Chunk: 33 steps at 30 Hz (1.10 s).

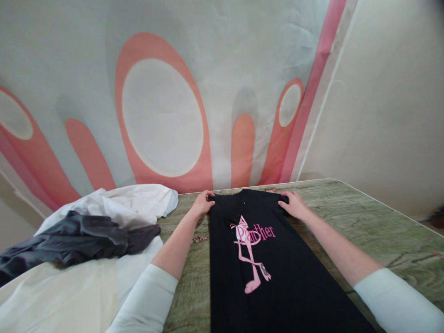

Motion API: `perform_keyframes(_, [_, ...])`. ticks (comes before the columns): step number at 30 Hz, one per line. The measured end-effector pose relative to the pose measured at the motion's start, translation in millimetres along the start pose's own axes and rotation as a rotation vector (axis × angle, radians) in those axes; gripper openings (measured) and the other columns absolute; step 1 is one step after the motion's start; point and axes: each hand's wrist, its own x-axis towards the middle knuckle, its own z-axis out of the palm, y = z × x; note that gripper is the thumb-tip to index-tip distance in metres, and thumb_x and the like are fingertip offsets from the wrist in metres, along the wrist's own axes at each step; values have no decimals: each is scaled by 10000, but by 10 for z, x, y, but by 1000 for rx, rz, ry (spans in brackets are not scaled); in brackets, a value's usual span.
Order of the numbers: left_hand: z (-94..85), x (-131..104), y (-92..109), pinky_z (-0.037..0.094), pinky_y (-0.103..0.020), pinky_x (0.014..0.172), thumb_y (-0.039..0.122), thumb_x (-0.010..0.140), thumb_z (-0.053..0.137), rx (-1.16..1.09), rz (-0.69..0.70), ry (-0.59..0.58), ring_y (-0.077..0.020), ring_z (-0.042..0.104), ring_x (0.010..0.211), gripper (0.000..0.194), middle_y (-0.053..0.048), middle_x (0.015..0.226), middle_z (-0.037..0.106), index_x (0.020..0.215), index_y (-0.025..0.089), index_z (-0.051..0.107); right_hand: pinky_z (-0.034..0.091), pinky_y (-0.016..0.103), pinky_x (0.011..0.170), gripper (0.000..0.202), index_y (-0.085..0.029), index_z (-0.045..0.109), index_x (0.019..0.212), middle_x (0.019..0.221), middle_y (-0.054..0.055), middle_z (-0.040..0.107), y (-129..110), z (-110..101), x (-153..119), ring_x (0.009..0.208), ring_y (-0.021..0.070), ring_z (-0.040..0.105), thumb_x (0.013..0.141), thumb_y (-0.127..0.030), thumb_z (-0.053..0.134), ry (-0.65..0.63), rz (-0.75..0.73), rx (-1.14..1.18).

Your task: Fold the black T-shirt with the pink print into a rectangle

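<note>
A black T-shirt (294, 282) with a pink cartoon figure and pink lettering lies stretched lengthwise on the wood-patterned table, its collar end away from me. My left hand (203, 203) pinches the shirt's far left edge near the shoulder. At the far right, my right hand (293, 204) grips the sleeve side between thumb and fingers. The shirt's left side looks straight, while its right side slants outward toward me. Its near end runs out of the bottom of the view.
Left of my arm lies a heap of clothes: a white garment (138, 203), a dark grey garment (86, 238) and a cream garment (69, 296). The wood-patterned table (374, 226) extends right. Behind it stands a wall panel (222, 55) with pink and white shapes.
</note>
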Motion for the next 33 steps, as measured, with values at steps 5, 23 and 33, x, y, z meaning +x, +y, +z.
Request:
perform_keyframes(5, [-15,80,-124,434,-308,872,135,769,494,93,75,77,-174,577,925,214,-46,939,645,929,162,633,405,355,864,294,-173,614,1004,1001,99,589,-126,-43,-32,944,216,546,761,-325,553,-9,-73,70])
perform_keyframes(23, [407,-590,828,168,-496,1034,469,878,337,421,464,-331,-257,163,1326,488,-89,1432,253,1294,219,391,420,351,827,341,-160,603,1023,992,101,610,-102,-15,-16,901,212,568,748,-357,564,6,-24,39])
perform_keyframes(33, [619,-898,960,119,-471,1051,552,865,299,442,601,-435,-255,158,1328,574,-67,1446,220,1358,259,288,387,368,875,348,-172,587,1058,1042,101,607,-123,-27,-21,964,222,548,751,-336,562,17,-21,52])
